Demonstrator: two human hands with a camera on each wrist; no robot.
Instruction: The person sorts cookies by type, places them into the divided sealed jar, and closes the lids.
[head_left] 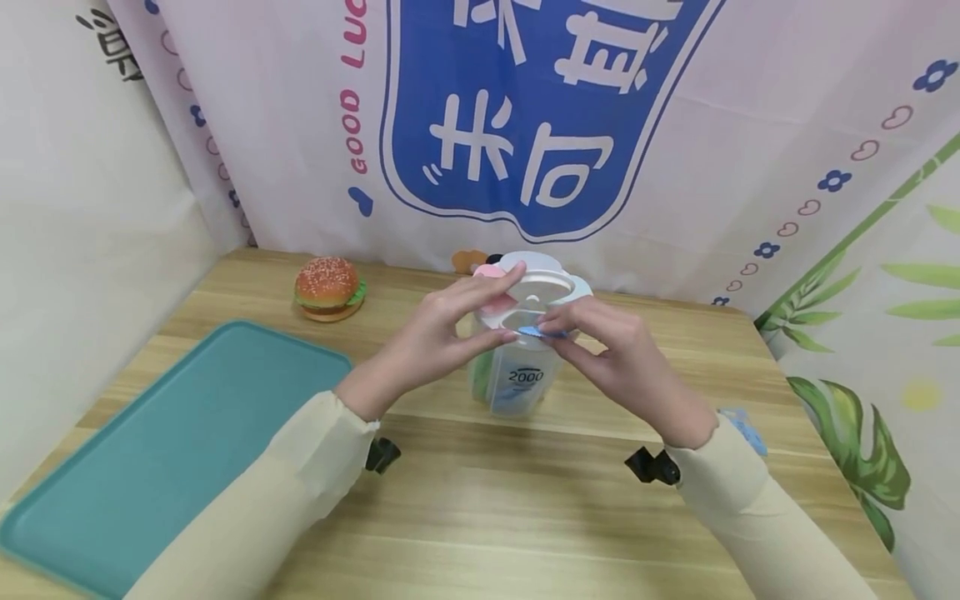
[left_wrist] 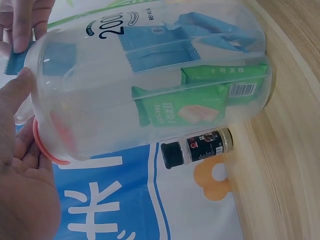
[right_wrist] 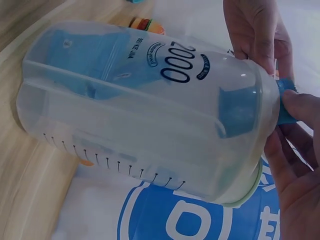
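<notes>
A clear plastic storage container (head_left: 517,387) marked 2000 stands upright near the back of the wooden table. One lid flap (head_left: 542,288) is raised above its opening. My left hand (head_left: 442,329) holds the top, thumb at the front rim and fingers spread toward the flaps. My right hand (head_left: 611,337) pinches a small blue packet (right_wrist: 287,105) at the opening; part of the packet shows through the wall, inside the rim. Blue packets (left_wrist: 157,47) and green cake packets (left_wrist: 180,107) lie in separate compartments at the bottom.
A teal tray (head_left: 187,450) lies at the left, with a toy hamburger (head_left: 327,288) behind it. Another blue packet (head_left: 744,431) lies partly behind my right sleeve. Beyond the container is a black-capped shaker bottle (left_wrist: 198,148). A printed cloth (head_left: 300,167) hangs at the back edge.
</notes>
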